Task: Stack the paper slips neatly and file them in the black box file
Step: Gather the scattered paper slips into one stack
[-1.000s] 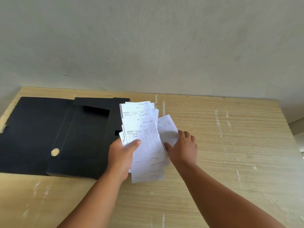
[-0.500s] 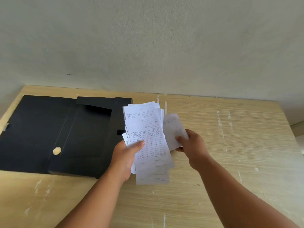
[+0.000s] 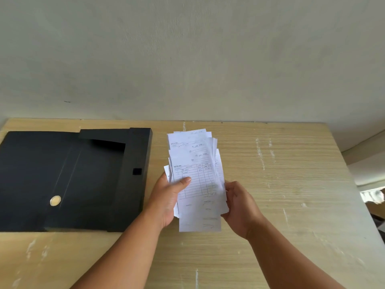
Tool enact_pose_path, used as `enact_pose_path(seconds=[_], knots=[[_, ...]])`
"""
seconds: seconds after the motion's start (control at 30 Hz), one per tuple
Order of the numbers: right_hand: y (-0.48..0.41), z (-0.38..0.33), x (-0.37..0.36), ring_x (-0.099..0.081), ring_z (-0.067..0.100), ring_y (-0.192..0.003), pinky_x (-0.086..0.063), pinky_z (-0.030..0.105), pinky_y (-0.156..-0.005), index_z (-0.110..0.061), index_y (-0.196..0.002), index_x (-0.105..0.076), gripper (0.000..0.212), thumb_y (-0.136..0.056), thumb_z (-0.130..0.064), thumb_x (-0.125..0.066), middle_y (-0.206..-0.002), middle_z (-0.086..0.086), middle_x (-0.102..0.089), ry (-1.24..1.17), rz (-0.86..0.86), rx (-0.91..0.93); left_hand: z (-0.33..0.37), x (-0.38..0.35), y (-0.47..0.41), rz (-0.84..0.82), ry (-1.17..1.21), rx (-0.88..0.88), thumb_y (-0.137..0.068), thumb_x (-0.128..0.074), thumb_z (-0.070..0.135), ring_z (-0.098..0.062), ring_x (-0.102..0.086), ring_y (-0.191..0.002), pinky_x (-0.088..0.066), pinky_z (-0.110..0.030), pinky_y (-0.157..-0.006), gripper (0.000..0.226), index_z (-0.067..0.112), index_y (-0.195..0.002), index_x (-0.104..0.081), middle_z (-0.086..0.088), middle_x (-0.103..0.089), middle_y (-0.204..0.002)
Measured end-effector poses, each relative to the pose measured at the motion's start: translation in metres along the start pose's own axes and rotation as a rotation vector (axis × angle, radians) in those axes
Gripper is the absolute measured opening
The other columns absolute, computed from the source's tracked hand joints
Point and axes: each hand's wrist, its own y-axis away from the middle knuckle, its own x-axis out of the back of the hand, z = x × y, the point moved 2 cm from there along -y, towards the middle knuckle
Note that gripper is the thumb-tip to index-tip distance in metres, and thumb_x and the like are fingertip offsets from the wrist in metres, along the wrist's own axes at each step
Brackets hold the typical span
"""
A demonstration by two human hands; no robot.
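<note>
A fanned bundle of white paper slips (image 3: pixel 195 159) with printed tables and handwriting is held above the wooden table. My left hand (image 3: pixel 166 197) grips its left edge, thumb lying on the top slip. My right hand (image 3: pixel 239 207) closes on the bundle's lower right edge. The slips are uneven, with tops and bottoms staggered. The black box file (image 3: pixel 68 180) lies open on the table to the left of the bundle, its lid spread flat and a round metal snap (image 3: pixel 55 200) showing.
The light wooden table (image 3: pixel 281 184) runs up to a grey-green wall at the back. Its right edge drops off near the frame's right side, where some pale objects show beyond it.
My right hand picked a single slip off the table and brought it onto the right side of the bundle. The bundle has shifted right, away from the box file.
</note>
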Motion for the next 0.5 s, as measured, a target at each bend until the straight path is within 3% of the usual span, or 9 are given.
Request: enact_pose_path(seconds=[0.07,0.1,0.23,0.37,0.5], knots=[[0.006,0.000,-0.003,-0.072,0.028,-0.117,-0.052,0.044,-0.104,-0.005,-0.131,-0.069,0.045,-0.107,-0.030,-0.041,-0.127,0.013,-0.075,0.131,-0.056,0.020,0.001,-0.003,0.002,0.016,-0.055,-0.049,-0.093,-0.070,0.003,-0.026,-0.076,-0.105,-0.060,-0.051,-0.089,0.038,0.021,-0.126,-0.064,-0.003,-0.079,-0.116],[0.008,-0.002,-0.004,-0.071,0.027,-0.119,-0.051,0.044,-0.105,-0.007,-0.129,-0.071,0.041,-0.107,-0.033,-0.047,-0.127,0.012,-0.076,0.197,-0.068,0.037,0.001,-0.004,0.003,0.025,-0.073,-0.069,-0.092,-0.071,0.002,-0.025,-0.076,-0.104,-0.062,-0.048,-0.085,0.040,0.023,-0.126,-0.062,-0.001,-0.079,-0.115],[0.008,-0.014,-0.004,-0.075,0.031,-0.110,-0.059,0.046,-0.094,-0.008,-0.119,-0.074,0.031,-0.098,-0.030,-0.068,-0.114,0.010,-0.080,0.410,0.017,0.194,0.005,-0.007,0.007,-0.014,-0.138,-0.120,-0.090,-0.071,-0.002,-0.020,-0.076,-0.105,-0.060,-0.034,-0.079,0.048,0.025,-0.128,-0.059,0.002,-0.079,-0.114],[0.005,-0.024,-0.012,-0.077,0.018,-0.102,-0.061,0.045,-0.091,-0.019,-0.119,-0.070,0.021,-0.099,-0.014,-0.066,-0.110,-0.001,-0.081,0.618,0.122,0.326,0.011,-0.013,0.009,-0.070,-0.206,-0.146,-0.092,-0.068,-0.001,-0.018,-0.077,-0.102,-0.058,-0.031,-0.083,0.037,0.019,-0.123,-0.065,0.000,-0.081,-0.111],[0.008,-0.026,-0.021,-0.075,0.012,-0.092,-0.062,0.036,-0.081,-0.023,-0.111,-0.069,0.015,-0.100,-0.016,-0.062,-0.101,-0.006,-0.079,0.750,0.285,0.446,0.015,-0.012,0.004,0.041,-0.263,-0.186,-0.093,-0.070,0.009,-0.012,-0.078,-0.093,-0.058,-0.022,-0.070,0.025,0.019,-0.116,-0.070,0.005,-0.082,-0.101]])
